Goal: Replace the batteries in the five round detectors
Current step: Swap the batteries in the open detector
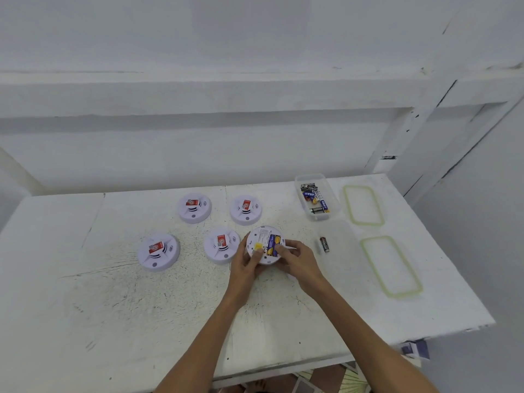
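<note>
I had the fifth detector (265, 236) turned back-side up and held between both hands above the table (113, 307). My left hand (245, 268) gripped its left rim, fingers curled beneath it and the thumb lying across the back beside a yellow tag (258, 246). My right hand (297, 260) closed in from the other side, its thumb and forefinger bent onto the end of a blue battery (273, 243) that lay in the open compartment. I could not tell whether that cell was fully seated.

Just to the right of my right hand a loose battery (324, 244) with a dark and red wrapper lay on the table, apart from my fingers. Beyond it, farther from my grip, stood a clear box (334, 207) with a jumble of batteries inside. Two green-rimmed lids (363, 205) (391, 266) lay flat farther to the right, well apart from my hands.

The other four detectors sat face up, each with a red sticker: one (221, 246) just left of my left hand, one (158, 252) farther left, and two (245, 209) (194, 207) beyond my grip.
</note>
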Tool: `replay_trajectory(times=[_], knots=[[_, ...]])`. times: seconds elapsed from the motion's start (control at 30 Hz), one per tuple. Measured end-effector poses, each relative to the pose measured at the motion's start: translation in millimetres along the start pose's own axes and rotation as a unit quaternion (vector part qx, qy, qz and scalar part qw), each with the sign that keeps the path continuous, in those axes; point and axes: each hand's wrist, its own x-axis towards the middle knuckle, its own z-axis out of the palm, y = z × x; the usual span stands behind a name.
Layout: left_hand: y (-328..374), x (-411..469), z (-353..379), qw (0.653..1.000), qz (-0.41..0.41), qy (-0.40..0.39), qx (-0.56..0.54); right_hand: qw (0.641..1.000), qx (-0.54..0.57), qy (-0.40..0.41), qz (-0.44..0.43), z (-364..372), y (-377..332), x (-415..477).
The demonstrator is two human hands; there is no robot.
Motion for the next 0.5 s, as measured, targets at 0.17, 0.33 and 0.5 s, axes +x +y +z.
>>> replay_trajectory(times=[0.17, 0.33, 0.5], knots=[[-2, 0, 0, 1.000, 0.010, 0.001, 0.019, 1.000, 0.006, -0.012, -0.002, -6, -8, -2], [-2, -1, 2, 1.000, 0.015, 0.006, 0.000, 0.976, -0.162, 0.093, -0.116, -15, -6, 0], [-1, 0, 3, 1.000, 0.003, 0.008, -0.012, 0.931, -0.279, 0.122, -0.203, -19, 0, -7]])
